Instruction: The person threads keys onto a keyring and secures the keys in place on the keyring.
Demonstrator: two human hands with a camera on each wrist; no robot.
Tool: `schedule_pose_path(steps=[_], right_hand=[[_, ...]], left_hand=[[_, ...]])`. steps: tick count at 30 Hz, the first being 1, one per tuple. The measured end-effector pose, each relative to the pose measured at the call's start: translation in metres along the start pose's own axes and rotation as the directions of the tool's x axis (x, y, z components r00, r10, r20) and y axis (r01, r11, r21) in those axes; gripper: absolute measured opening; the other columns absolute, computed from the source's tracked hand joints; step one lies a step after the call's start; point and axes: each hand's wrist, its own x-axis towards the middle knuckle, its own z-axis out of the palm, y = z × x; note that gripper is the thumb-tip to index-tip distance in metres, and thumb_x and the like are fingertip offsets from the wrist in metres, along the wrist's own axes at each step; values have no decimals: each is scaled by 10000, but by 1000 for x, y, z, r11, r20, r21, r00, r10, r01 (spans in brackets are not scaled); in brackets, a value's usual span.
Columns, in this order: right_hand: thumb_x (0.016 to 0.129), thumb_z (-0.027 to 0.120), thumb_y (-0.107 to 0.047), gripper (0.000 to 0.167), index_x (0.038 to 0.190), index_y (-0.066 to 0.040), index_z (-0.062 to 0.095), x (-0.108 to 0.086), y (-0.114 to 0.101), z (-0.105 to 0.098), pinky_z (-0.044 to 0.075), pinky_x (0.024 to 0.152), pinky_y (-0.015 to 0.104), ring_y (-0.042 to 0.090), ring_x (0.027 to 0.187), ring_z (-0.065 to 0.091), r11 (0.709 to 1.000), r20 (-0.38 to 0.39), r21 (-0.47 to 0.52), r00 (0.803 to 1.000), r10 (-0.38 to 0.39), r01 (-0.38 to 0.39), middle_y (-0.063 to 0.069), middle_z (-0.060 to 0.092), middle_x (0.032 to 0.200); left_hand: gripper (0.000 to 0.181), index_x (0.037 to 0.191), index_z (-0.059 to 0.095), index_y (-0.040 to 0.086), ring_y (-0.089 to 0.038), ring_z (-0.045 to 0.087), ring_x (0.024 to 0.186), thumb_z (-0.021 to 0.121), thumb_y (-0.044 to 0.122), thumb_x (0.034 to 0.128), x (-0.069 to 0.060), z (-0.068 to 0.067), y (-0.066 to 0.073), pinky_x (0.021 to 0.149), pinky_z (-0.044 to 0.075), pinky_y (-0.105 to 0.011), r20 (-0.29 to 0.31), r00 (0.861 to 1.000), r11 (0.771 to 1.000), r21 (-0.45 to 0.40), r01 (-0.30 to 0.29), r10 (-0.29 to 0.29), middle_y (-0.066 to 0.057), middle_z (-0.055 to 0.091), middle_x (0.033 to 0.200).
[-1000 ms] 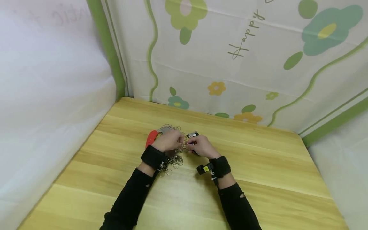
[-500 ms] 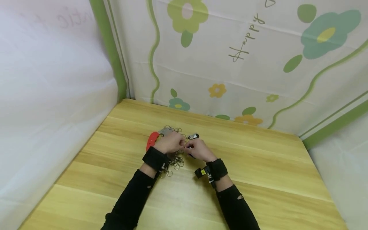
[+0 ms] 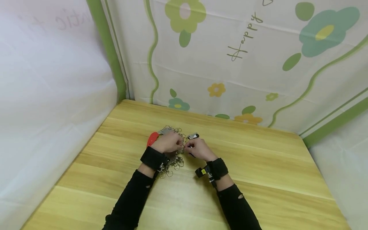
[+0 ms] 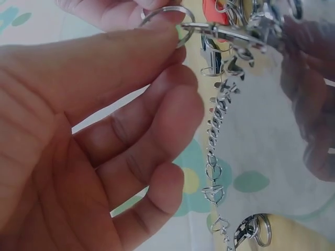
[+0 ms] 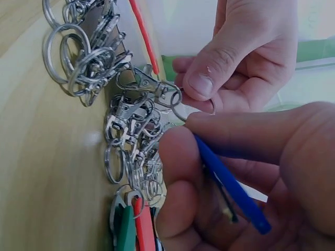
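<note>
My left hand [image 3: 169, 142] pinches a metal key ring [image 5: 173, 102] between thumb and forefinger; its other fingers are loosely bent. A swivel clasp [image 5: 150, 83] joins that ring to a shiny grey plate [image 4: 261, 136], whose edge carries many similar clasps and rings. In my right hand [image 3: 201, 149], thumb and forefinger hold a slim blue thing [image 5: 230, 183] with a thin metal strip along it; its kind is unclear. The blue thing's upper end meets the ring, and fingertips hide whether it is threaded on. Beside the plate lies its red handle-like part [image 3: 152, 139].
A small silver and black thing [image 3: 193, 136] lies beyond the right hand. Green [image 5: 125, 230] and red [image 5: 145, 225] pieces hang from rings near the plate's edge. More loose-hanging key rings [image 3: 169, 173] spread toward the front. Printed cloth [image 3: 218, 64] stands behind the wooden table [image 3: 273, 179].
My right hand has moved slightly left and toward me, bringing its fingertips nearer the left hand's. The left hand keeps its pinch almost in place. The head view shifts a little.
</note>
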Motion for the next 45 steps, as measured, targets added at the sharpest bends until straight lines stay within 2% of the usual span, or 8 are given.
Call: schedule_pose_path(steps=[6,12,17,22,28,38,45], right_hand=[[916,622,-86,115,929,-40,727,1,-1,-1,408,537,250,250,628,587,999,-8,17,999,-36,36,117,673,812],[913,628,-84,114,913,-24,725,1,-3,1,433,552,251,175,616,574,996,7,-28,997,-81,81,117,671,826],[918,614,-70,119,884,-32,722,-1,-1,3,432,551,256,162,606,573,998,-21,-26,998,-59,59,111,670,810],[918,614,-75,122,894,-44,729,-1,0,4,438,560,255,200,630,592,999,-11,-17,999,-37,37,110,677,823],[908,626,-66,107,898,-30,727,1,0,3,396,532,248,142,569,530,999,-11,-19,999,-34,34,132,663,773],[917,623,-90,117,898,-31,722,0,-1,3,371,518,241,159,557,516,999,-2,-5,999,-54,54,149,660,773],[915,625,-87,111,879,-58,727,4,2,6,374,519,243,132,550,499,998,-19,-21,999,-51,51,124,656,771]], left_hand=[[244,677,593,112,-110,447,517,649,165,908,1,0,3,568,389,-264,-4,1000,999,43,17,-17,37,489,601],[292,637,535,153,-99,381,490,643,155,908,4,5,3,529,345,-234,5,999,997,63,50,-51,39,416,569],[219,680,592,132,-103,432,525,648,121,892,3,4,3,550,366,-248,8,999,998,52,36,-36,46,485,608],[166,724,639,119,-110,477,557,624,80,884,1,2,2,568,391,-258,27,1000,999,46,13,-14,49,535,642],[174,719,635,111,-122,487,569,634,94,892,0,-2,1,579,396,-266,4,1000,999,29,-22,22,41,538,648],[161,725,633,129,-121,486,569,634,92,882,-1,0,1,570,398,-267,14,1000,999,48,-5,4,41,547,665],[186,703,620,146,-107,443,529,627,99,883,0,0,-1,547,367,-247,22,1000,1000,2,-1,1,44,526,639]])
